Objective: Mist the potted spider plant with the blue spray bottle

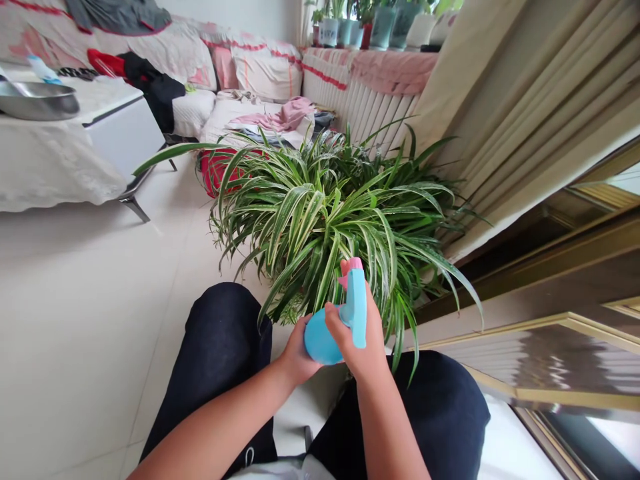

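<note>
A light blue spray bottle with a pink nozzle and trigger is held in both hands over my lap. My right hand is wrapped round its neck and spray head, the thumb on the near side. Round the lower body of the bottle, my left hand grips from the left, its fingers mostly hidden. The nozzle points forward at a large spider plant with green and cream striped leaves, some with wet-looking specks. Its leaves spread wide just beyond my hands and hide its pot.
A table with a lace cloth and a metal bowl stands at left. Behind the plant are a red object, a sofa with clothes, and a radiator. Potted plants line the sill; a curtain and glossy cabinet stand right.
</note>
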`<state>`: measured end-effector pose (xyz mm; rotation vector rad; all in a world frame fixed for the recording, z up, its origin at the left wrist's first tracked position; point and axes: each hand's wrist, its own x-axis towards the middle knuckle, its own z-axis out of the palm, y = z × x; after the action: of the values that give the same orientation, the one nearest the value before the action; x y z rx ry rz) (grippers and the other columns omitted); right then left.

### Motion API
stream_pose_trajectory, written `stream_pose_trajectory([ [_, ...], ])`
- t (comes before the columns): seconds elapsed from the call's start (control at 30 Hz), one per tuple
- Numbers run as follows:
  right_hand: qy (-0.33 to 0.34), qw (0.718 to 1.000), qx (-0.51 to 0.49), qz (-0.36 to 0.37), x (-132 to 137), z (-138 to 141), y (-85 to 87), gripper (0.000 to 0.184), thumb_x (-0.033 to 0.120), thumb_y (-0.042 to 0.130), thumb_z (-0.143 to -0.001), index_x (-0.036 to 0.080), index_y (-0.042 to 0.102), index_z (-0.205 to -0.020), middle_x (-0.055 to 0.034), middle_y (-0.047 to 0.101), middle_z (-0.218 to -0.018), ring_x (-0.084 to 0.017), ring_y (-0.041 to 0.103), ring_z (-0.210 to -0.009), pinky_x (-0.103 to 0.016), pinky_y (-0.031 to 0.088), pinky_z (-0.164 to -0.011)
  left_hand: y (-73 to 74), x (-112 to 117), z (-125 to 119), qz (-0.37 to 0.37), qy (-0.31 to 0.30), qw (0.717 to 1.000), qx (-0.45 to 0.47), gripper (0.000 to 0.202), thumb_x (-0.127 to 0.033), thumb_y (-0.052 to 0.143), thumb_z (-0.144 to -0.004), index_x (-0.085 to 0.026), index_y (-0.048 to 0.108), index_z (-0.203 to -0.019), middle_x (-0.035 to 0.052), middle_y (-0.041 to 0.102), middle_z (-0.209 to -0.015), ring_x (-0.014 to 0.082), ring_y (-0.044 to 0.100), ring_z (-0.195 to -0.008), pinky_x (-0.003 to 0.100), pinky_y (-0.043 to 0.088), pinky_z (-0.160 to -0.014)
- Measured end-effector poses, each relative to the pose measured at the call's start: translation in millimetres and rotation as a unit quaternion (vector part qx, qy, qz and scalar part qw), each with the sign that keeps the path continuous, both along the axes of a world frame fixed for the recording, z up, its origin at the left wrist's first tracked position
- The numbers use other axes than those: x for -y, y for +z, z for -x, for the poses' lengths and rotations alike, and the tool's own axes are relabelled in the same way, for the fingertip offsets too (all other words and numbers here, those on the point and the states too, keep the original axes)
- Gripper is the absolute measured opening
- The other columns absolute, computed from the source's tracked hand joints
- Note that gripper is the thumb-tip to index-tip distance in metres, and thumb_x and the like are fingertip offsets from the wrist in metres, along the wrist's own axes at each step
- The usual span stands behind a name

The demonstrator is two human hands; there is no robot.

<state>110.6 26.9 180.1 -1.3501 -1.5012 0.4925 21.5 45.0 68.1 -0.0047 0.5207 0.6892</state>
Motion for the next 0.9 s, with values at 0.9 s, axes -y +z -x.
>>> stream_pose_trajectory([
  [0.9,-0.011,0.999,0.042,0.002,9.8,-14.1,11.7,0.054,0.031,0.060,-0.083,0.023,0.046,-0.134,-0.0123,0.061,-0.130,-0.029,0.060,-0.118,-0.043,0.054,-0.088,-8.2,4.3,-3.0,-0.113,-0.067,0.991,0.010,0.043,-0.043,0.040,-0.098,-0.015,0.063,-0.121,0.0095,0.072,-0.117,0.0240,0.062,-0.118,0.034,0.049,-0.098],
])
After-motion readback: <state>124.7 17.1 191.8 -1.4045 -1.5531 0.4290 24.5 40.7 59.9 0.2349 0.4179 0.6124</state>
